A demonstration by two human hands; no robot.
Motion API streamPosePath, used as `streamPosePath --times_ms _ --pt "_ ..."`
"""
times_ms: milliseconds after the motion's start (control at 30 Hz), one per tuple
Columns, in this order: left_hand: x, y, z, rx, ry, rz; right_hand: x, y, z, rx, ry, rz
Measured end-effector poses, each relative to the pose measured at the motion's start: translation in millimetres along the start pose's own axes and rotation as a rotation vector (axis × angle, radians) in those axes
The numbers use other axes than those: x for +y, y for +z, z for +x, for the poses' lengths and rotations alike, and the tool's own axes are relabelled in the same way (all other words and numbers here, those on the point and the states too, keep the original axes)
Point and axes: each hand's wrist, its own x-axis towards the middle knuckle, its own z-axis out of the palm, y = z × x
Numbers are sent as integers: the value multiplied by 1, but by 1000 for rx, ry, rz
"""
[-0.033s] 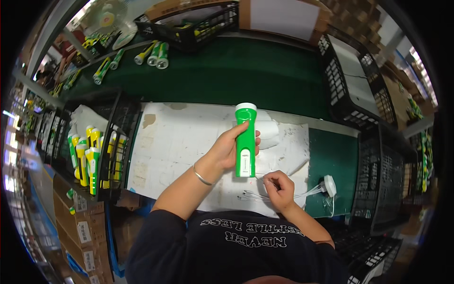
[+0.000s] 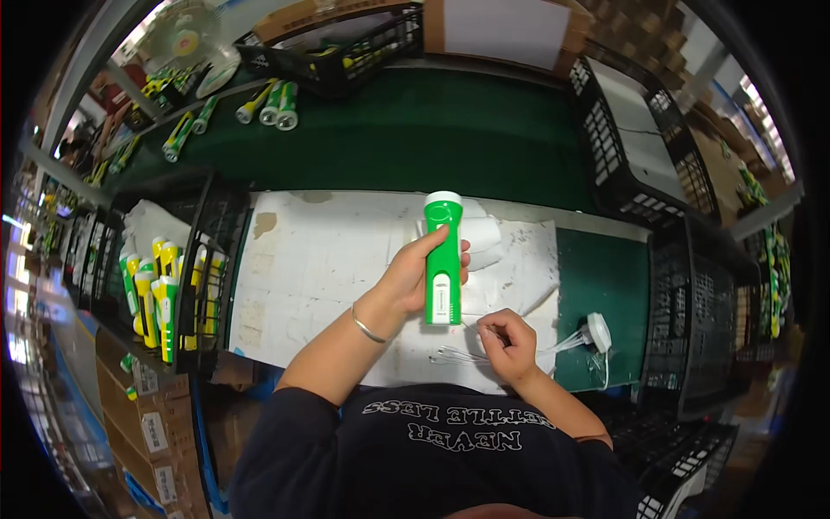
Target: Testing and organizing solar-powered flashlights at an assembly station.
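My left hand point(image 2: 418, 272) is wrapped round a green flashlight point(image 2: 443, 259) with a white rim. It stands nearly upright in the picture, head away from me, with a white label panel on its lower body. My thumb lies along its front. Close to the flashlight's lower end, my right hand point(image 2: 510, 344) is closed on a thin white cable point(image 2: 471, 326). Other white charging cables point(image 2: 462, 355) pass under that hand to a round white hub point(image 2: 596, 332) on the right. Whether the cable tip touches the flashlight I cannot tell.
A black crate point(image 2: 197, 298) of yellow, green and white flashlights stands at the left. More flashlights point(image 2: 278, 106) lie at the far left of the green table point(image 2: 484, 130). Black crates point(image 2: 705, 320) line the right side. A crumpled white sheet point(image 2: 484, 238) lies behind the flashlight.
The flashlight has turned slightly in my left hand, so an oval mark on its head now shows. The whole view has shifted a little. My right hand keeps its grip.
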Motion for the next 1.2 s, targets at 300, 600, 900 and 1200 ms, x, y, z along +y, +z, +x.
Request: streamPosePath --times_ms 300,600,900,1200 --pt "-43 14 -3 102 103 45 -28 -29 -23 -53 1 -182" --pt "-46 16 -7 109 118 162 -48 -33 5 -89 -121 -449" --pt "-59 21 -17 121 384 662 -48 -13 23 -200 -481 -997" --pt "-35 6 -19 110 414 368 -63 -3 -14 -445 -623 -537"
